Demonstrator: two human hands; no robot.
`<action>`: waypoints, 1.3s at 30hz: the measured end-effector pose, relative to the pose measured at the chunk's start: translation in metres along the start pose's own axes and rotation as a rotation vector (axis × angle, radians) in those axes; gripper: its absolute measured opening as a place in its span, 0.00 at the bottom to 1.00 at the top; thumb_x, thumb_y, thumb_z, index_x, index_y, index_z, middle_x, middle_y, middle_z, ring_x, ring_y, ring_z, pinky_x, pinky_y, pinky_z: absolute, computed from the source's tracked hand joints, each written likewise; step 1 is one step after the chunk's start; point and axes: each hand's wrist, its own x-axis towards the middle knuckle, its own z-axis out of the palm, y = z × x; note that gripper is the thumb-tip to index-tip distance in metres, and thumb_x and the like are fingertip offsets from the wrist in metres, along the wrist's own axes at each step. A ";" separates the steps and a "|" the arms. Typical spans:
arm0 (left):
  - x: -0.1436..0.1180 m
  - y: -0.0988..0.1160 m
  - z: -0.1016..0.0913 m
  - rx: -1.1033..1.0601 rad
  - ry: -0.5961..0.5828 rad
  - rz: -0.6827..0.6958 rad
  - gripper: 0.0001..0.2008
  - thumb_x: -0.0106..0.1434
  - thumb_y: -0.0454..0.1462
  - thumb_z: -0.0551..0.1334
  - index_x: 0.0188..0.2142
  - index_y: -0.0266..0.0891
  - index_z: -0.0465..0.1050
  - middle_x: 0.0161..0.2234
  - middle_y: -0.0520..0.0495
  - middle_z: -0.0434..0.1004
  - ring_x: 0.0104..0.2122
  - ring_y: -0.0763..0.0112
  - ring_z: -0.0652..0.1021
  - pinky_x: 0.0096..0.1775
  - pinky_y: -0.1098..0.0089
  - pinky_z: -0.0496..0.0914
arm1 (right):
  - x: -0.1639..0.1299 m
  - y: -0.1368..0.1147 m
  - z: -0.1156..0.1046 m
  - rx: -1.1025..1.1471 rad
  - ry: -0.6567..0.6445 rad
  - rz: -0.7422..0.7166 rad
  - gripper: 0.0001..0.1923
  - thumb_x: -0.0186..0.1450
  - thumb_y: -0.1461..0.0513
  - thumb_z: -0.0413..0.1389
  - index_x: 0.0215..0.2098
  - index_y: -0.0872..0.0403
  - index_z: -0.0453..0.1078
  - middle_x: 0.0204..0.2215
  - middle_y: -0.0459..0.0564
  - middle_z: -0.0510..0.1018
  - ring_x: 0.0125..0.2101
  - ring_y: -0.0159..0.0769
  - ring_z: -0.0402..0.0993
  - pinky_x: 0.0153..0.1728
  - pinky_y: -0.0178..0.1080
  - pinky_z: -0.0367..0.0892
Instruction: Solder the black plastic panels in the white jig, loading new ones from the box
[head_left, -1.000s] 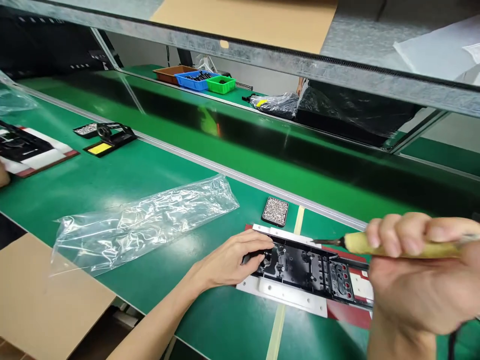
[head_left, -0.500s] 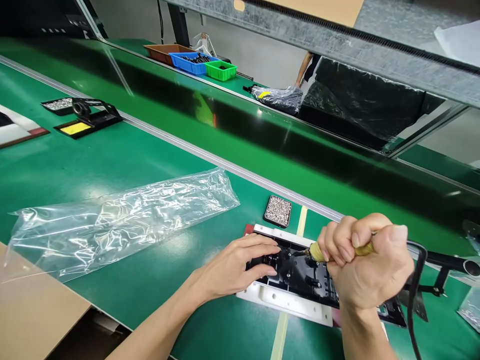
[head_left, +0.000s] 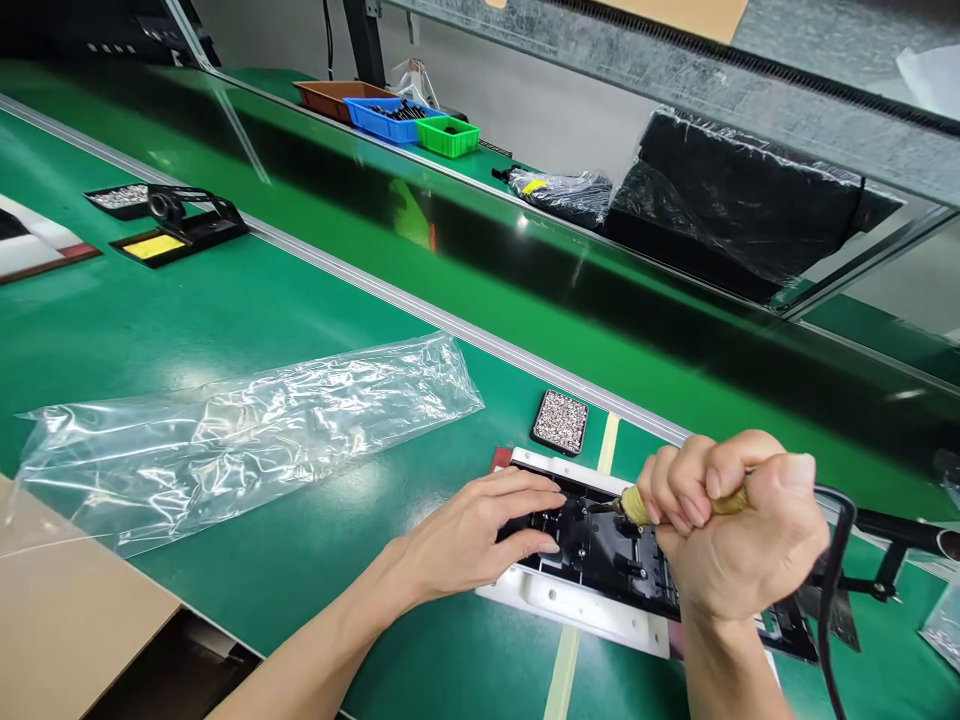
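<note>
In the head view, my right hand [head_left: 739,525] is closed in a fist around the yellow handle of a soldering iron [head_left: 636,505]. Its metal tip points left and down at a black plastic panel [head_left: 604,555]; whether it touches is hard to tell. A black cord leaves the handle behind my thumb. My left hand [head_left: 491,520] lies over the panel's left end, fingers stretched and thumb apart, resting on it. The panel, with ribs and small round metal spots, sits in a white fixture [head_left: 559,600]. My right hand and wrist cover part of its right side.
A small black tray of metal pieces [head_left: 560,421] stands behind the fixture. Left of it lies a clear plastic bag [head_left: 262,435]. An iron stand [head_left: 885,560] is at the right, another stand [head_left: 184,230] at the far left. A metal rail [head_left: 450,318] crosses behind.
The view has shifted slightly. Both hands and the soldering iron keep nearly the same place on the panel. A person's arm at the back is out of view now.
</note>
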 end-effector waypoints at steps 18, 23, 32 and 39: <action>-0.001 -0.001 0.001 -0.003 -0.013 -0.020 0.16 0.72 0.40 0.65 0.57 0.42 0.76 0.60 0.45 0.76 0.60 0.61 0.76 0.63 0.60 0.72 | -0.004 0.009 0.004 -0.030 0.004 -0.007 0.24 0.73 0.52 0.55 0.22 0.53 0.59 0.13 0.38 0.57 0.13 0.25 0.53 0.13 0.30 0.56; -0.001 -0.001 0.001 0.005 -0.005 -0.008 0.16 0.73 0.41 0.65 0.58 0.41 0.76 0.60 0.44 0.76 0.59 0.61 0.77 0.63 0.59 0.72 | -0.004 0.008 0.004 -0.021 0.009 -0.007 0.25 0.73 0.51 0.56 0.21 0.53 0.59 0.13 0.38 0.57 0.13 0.25 0.52 0.13 0.30 0.55; -0.002 -0.002 0.002 -0.001 -0.014 -0.014 0.16 0.73 0.41 0.65 0.57 0.41 0.76 0.60 0.45 0.76 0.60 0.62 0.76 0.64 0.60 0.71 | -0.005 0.010 0.007 -0.031 0.005 -0.052 0.26 0.72 0.52 0.56 0.20 0.53 0.58 0.13 0.38 0.56 0.12 0.24 0.51 0.12 0.30 0.53; -0.002 -0.001 0.002 0.009 -0.013 -0.009 0.16 0.73 0.40 0.64 0.58 0.41 0.76 0.60 0.46 0.76 0.60 0.63 0.76 0.63 0.61 0.71 | -0.005 0.011 0.006 -0.032 0.021 -0.032 0.26 0.72 0.51 0.56 0.20 0.53 0.57 0.13 0.38 0.56 0.12 0.25 0.51 0.12 0.30 0.53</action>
